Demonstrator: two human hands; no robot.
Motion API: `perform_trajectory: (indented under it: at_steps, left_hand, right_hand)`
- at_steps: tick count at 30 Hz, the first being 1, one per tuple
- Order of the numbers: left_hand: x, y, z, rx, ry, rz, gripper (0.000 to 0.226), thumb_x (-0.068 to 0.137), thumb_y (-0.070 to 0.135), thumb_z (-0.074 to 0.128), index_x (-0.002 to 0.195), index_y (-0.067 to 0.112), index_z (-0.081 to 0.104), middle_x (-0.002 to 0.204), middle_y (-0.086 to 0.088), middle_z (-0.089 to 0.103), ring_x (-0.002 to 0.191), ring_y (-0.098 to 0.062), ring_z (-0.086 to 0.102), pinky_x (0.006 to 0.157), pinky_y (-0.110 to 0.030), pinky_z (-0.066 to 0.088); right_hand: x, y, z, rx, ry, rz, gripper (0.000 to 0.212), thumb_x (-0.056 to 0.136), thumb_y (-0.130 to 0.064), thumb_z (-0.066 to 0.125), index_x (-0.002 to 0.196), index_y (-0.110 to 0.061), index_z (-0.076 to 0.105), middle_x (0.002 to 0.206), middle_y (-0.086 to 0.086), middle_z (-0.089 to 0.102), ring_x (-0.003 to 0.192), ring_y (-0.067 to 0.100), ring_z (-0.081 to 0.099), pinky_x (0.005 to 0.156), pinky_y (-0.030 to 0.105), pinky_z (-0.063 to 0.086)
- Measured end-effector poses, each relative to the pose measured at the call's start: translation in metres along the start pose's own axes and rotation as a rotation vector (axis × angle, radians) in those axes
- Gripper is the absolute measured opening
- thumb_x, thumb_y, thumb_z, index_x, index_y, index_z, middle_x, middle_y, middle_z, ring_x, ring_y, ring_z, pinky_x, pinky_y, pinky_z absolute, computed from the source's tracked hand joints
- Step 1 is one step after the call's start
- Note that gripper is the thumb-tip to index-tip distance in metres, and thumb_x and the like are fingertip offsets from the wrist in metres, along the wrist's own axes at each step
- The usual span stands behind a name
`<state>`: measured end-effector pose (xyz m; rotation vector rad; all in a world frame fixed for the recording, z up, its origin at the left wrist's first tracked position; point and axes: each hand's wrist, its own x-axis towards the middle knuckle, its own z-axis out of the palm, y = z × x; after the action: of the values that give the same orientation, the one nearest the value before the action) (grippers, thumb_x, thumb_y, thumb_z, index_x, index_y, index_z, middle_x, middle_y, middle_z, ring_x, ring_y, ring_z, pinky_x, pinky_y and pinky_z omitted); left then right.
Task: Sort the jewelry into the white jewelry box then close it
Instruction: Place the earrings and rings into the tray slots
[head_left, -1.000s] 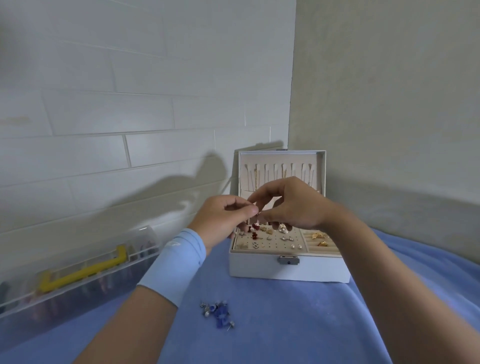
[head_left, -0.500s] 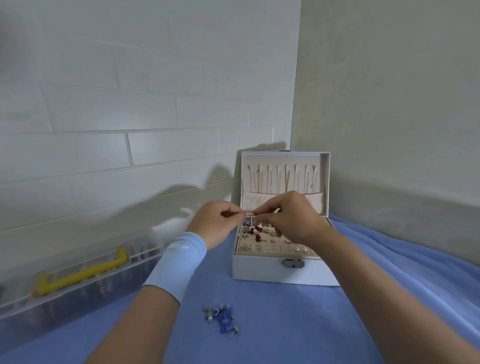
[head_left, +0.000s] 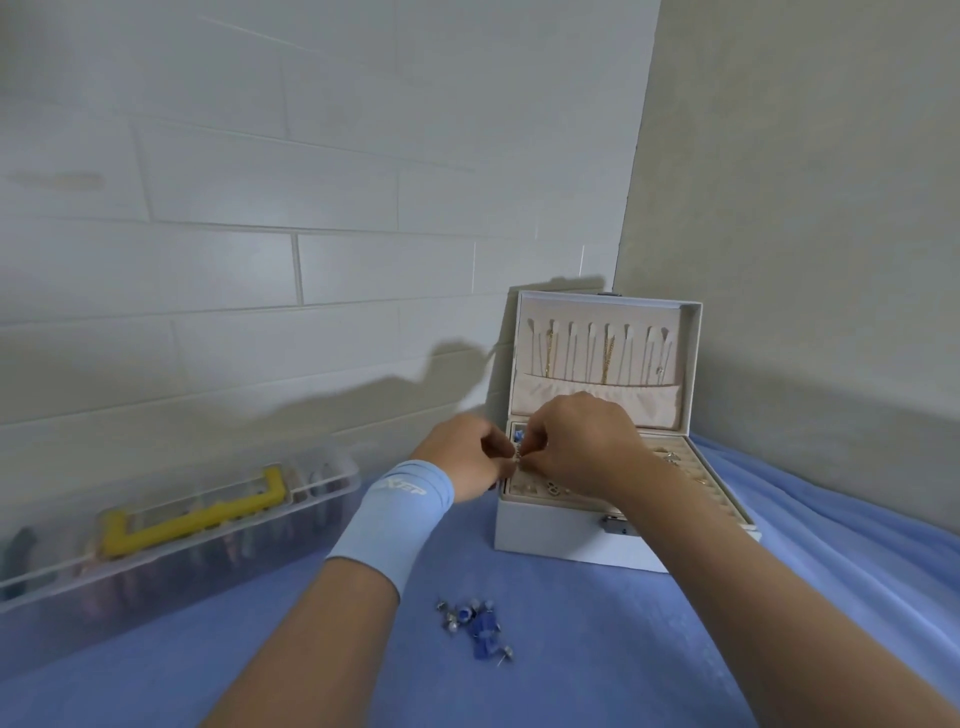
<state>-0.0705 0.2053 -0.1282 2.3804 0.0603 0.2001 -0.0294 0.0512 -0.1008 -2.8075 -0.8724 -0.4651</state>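
**Moved down — left hand (head_left: 462, 460) and right hand (head_left: 576, 447) now low over the tray (head_left: 701, 480)**

A second ago both hands were up in front of the lid (head_left: 608, 312). Now they're low over the tray's back-left corner, fingertips meeting just above the earring panel. The view has shifted a little too, but the hands' drop relative to the box is real.

Grip state: both hands are curled, thumb and forefinger of each pinching the same small silvery piece (head_left: 517, 458) from either side. Looks like a stud, possibly post and backing. Too small to tell which hand has which part, or whether it touches the panel yet.

Task things:
- white jewelry box (head_left: 566, 545) sits open on the blue cloth (head_left: 597, 649), lid upright with chains hanging inside it
- tray already holds several pieces, some along the front of the panel, gold ones on the right side
- loose pile (head_left: 475, 623) lies on the cloth, well short of the box, between the forearms

Off to the left is a clear case (head_left: 182, 519) with a yellow handle, not involved. Left wrist wears a light blue wristband (head_left: 389, 514).

My read: this piece is about to be seated, not yet released. The pile means more trips are left — the lid can't close yet. Risk is fumbling the tiny part into the tray.
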Motion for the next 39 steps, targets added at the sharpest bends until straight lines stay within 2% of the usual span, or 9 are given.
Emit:
perform_trajectory:
  at_steps: [3,9,16,24,29,31,34,36,39]
  left_hand:
    - [0.000,-0.001,-0.002,0.015,-0.011,0.012,0.011,0.090,0.021,0.067,0.099,0.027,0.070,0.092,0.002,0.072,0.085,-0.017,0.066,0.092,-0.037,0.055]
    - [0.000,-0.001,-0.005,0.062,-0.027,0.048,0.016,0.091,0.020,0.067,0.105,0.027,0.069,0.097,0.007,0.068,0.091,-0.014,0.063,0.086,-0.027,0.051]
    - [-0.002,0.002,-0.007,0.166,-0.056,0.075,0.019,0.092,0.025,0.066,0.108,0.032,0.073,0.112,0.007,0.069,0.097,-0.012,0.061,0.087,-0.023,0.043]
    - [-0.021,0.007,-0.028,0.159,-0.031,0.097,0.012,0.094,0.025,0.063,0.104,0.031,0.068,0.104,0.011,0.065,0.090,-0.011,0.059,0.081,-0.022,0.042]
    - [-0.047,0.009,-0.043,0.316,-0.335,0.003,0.010,0.090,0.027,0.063,0.098,0.032,0.067,0.078,0.012,0.070,0.071,-0.006,0.066,0.070,-0.022,0.049]
    - [-0.058,0.007,-0.043,0.409,-0.479,-0.034,0.006,0.086,0.031,0.067,0.086,0.037,0.067,0.074,0.012,0.071,0.067,-0.005,0.062,0.067,-0.020,0.049]
    - [-0.066,0.003,-0.040,0.487,-0.566,-0.079,0.011,0.080,0.036,0.076,0.075,0.037,0.066,0.086,0.007,0.073,0.064,-0.003,0.059,0.061,-0.016,0.047]
    - [-0.068,0.000,-0.038,0.501,-0.597,-0.115,0.011,0.076,0.035,0.081,0.082,0.036,0.072,0.097,0.007,0.076,0.074,-0.005,0.065,0.069,-0.018,0.053]
    - [-0.066,-0.006,-0.033,0.511,-0.618,-0.094,0.023,0.076,0.026,0.082,0.099,0.032,0.078,0.098,0.007,0.076,0.073,-0.006,0.066,0.083,-0.022,0.053]
  right_hand:
    - [0.001,0.000,0.002,-0.057,-0.002,-0.043,0.009,0.087,-0.037,0.068,0.092,-0.035,0.076,0.094,-0.012,0.071,0.083,0.011,0.058,0.065,0.026,0.037]
    - [-0.002,0.005,0.002,-0.004,-0.129,-0.082,0.016,0.089,-0.038,0.063,0.096,-0.040,0.078,0.095,-0.013,0.071,0.091,0.012,0.063,0.072,0.030,0.049]
    - [-0.006,0.010,-0.002,0.080,-0.159,-0.035,0.033,0.089,-0.020,0.054,0.098,-0.043,0.075,0.102,-0.017,0.067,0.097,0.011,0.060,0.074,0.027,0.045]
    - [-0.018,0.005,-0.018,0.196,-0.108,-0.081,0.023,0.092,-0.024,0.058,0.092,-0.037,0.076,0.090,-0.019,0.064,0.091,0.008,0.061,0.084,0.033,0.053]
    - [-0.038,-0.023,-0.030,0.310,-0.397,-0.194,0.018,0.088,-0.017,0.069,0.098,-0.027,0.079,0.082,-0.016,0.071,0.068,-0.003,0.065,0.068,0.012,0.049]
    - [-0.047,-0.035,-0.025,0.272,-0.561,-0.220,0.020,0.087,-0.016,0.070,0.102,-0.028,0.077,0.080,-0.008,0.076,0.064,0.006,0.070,0.070,0.022,0.057]
    - [-0.055,-0.047,-0.010,0.239,-0.675,-0.242,0.025,0.084,-0.018,0.076,0.108,-0.024,0.075,0.092,0.004,0.077,0.063,0.015,0.069,0.049,0.021,0.051]
    - [-0.058,-0.050,-0.003,0.238,-0.681,-0.242,0.025,0.081,-0.018,0.079,0.106,-0.022,0.075,0.096,0.004,0.077,0.059,0.012,0.065,0.044,0.019,0.047]
    - [-0.058,-0.047,0.003,0.260,-0.655,-0.215,0.016,0.080,-0.017,0.081,0.093,-0.025,0.075,0.082,-0.005,0.074,0.052,0.010,0.062,0.055,0.026,0.052]
